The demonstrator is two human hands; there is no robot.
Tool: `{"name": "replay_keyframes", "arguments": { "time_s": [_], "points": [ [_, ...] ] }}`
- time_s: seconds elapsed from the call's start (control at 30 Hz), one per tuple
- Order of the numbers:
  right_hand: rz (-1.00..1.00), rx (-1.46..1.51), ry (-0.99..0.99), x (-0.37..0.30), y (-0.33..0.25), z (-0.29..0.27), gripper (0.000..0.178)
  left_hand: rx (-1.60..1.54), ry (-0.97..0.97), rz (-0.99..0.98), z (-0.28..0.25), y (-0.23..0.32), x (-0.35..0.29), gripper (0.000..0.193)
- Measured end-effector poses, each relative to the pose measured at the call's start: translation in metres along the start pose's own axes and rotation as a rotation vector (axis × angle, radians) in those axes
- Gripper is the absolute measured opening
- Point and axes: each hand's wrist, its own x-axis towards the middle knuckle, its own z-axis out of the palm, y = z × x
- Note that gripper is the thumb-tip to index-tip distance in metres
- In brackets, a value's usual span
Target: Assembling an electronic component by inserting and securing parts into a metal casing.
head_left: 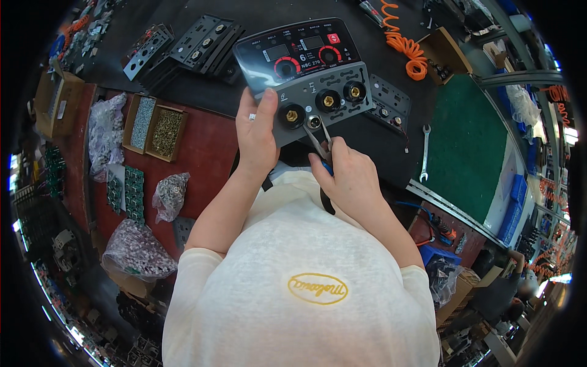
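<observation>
Presently, left hand (255, 131) raised from lower frame, forearm angled up and slightly right, wrist near straight; thumb lies over the front of a grey-and-black machine front panel (306, 76) at its lower left corner, remaining fingers wrapped behind the edge, so closed and gripping panel. Ring visible on one finger. Panel held tilted above the black bench (202, 95), upper half glossy black w/ two displays and two red-ringed knobs, lower half grey w/ three round brass-centred sockets in a row. Right hand (350, 177) approx level w/ left, forearm entering from lower right, wrist bent inward; fingers curled shut around blue-handled pliers (322, 145), knuckles toward camera. Plier tips point up-left and meet a small round fitting (313, 122) at panel's lower edge, just beside leftmost socket; whether tips clamp it or only touch, cannot tell. Both hands close together, panel bridging them. Surroundings: stacks of similar black and grey plates (195, 46) behind panel, open-end spanner (425, 153) on bench right of panel, green mat (471, 153) beyond it, orange coiled hose (406, 49) top right. Left on red surface: two cardboard trays of small screws (156, 128), clear bags of hardware (171, 192), green circuit boards (125, 192)
</observation>
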Motion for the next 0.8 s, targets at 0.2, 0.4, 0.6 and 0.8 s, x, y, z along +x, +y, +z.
{"name": "replay_keyframes", "arguments": {
  "time_s": [0.2, 0.4, 0.6, 0.8],
  "points": [
    [0.03, 0.066, -0.002, 0.0, -0.002, 0.001, 0.03, -0.018, 0.014, 0.004, 0.003, 0.001, -0.003, 0.028],
    [0.076, 0.122, -0.072, 0.002, -0.011, 0.0, 0.031, -0.004, 0.076, 0.053, 0.006, 0.001, -0.005, 0.028],
    [0.124, 0.179, -0.116, 0.002, -0.013, 0.003, 0.03, 0.035, 0.087, 0.079, 0.004, -0.001, -0.005, 0.029],
    [0.055, 0.062, -0.048, 0.002, -0.007, -0.005, 0.031, -0.017, -0.005, -0.014, -0.003, 0.005, -0.004, 0.03]
  ]
}}
